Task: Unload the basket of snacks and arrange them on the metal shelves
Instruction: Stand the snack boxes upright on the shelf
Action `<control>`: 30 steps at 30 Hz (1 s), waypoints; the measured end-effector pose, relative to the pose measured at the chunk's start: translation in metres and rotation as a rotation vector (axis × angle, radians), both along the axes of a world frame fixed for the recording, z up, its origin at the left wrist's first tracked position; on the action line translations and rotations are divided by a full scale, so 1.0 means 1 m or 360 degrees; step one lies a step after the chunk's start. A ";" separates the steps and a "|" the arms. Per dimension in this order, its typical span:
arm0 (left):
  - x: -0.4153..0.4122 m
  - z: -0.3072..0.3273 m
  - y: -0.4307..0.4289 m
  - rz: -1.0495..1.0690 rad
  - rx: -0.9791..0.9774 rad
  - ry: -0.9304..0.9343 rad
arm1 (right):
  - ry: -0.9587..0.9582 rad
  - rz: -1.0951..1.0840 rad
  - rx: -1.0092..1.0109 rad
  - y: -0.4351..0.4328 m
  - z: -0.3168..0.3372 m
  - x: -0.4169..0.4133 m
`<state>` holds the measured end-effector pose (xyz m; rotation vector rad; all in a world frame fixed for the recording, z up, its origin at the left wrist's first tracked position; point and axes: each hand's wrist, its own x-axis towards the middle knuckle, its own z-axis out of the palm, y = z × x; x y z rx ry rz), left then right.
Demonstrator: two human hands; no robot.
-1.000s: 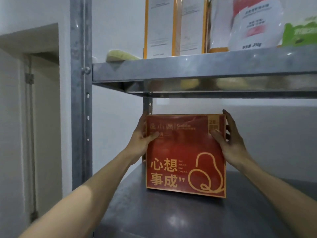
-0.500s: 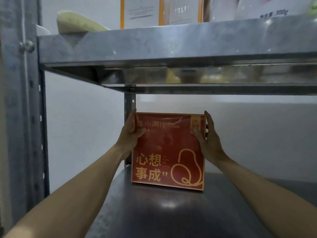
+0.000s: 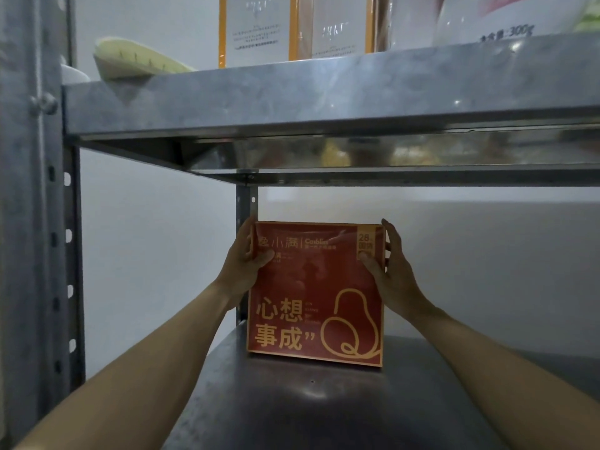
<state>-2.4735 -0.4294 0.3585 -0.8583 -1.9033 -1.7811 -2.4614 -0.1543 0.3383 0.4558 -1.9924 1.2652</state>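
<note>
Box [image 3: 316, 293], one, between two hands [image 3: 242, 267] [image 3: 394, 277]

Left forearm [image 3: 156, 352] and right forearm [image 3: 493, 349], both bare, rise from the lower corners of the view and converge toward the middle. The left hand [image 3: 242, 264] clasps the left edge of the box [image 3: 316, 297], thumb laid across its front, fingers hidden behind. The right hand [image 3: 394, 274] clasps the right edge, thumb on the front, fingers extended upward along the side. Both wrists are nearly straight.
</note>
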 end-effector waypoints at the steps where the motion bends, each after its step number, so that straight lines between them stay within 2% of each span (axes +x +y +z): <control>1: 0.001 0.001 0.000 0.0021 -0.0007 0.0002 | -0.0004 -0.0002 0.0005 0.001 0.000 0.001; 6: 0.016 0.006 0.001 0.0202 -0.0063 -0.0021 | -0.0100 -0.0050 0.0082 0.004 0.007 0.018; 10: 0.044 0.013 0.003 0.0549 -0.0088 -0.0070 | -0.0082 -0.0235 0.0183 0.011 0.015 0.038; 16: 0.101 0.003 -0.001 0.0806 -0.0255 -0.0056 | -0.0113 -0.0592 0.0932 0.008 0.013 0.096; 18: 0.123 -0.007 -0.004 0.0855 -0.0357 -0.0051 | -0.0053 -0.0620 0.1041 0.003 0.007 0.116; 24: 0.202 -0.027 -0.016 0.0978 -0.0635 -0.0090 | 0.0105 -0.0496 0.1232 -0.018 -0.013 0.170; 30: 0.284 -0.031 -0.035 0.1035 -0.0728 -0.0062 | 0.0066 -0.0273 0.1292 -0.056 -0.020 0.227</control>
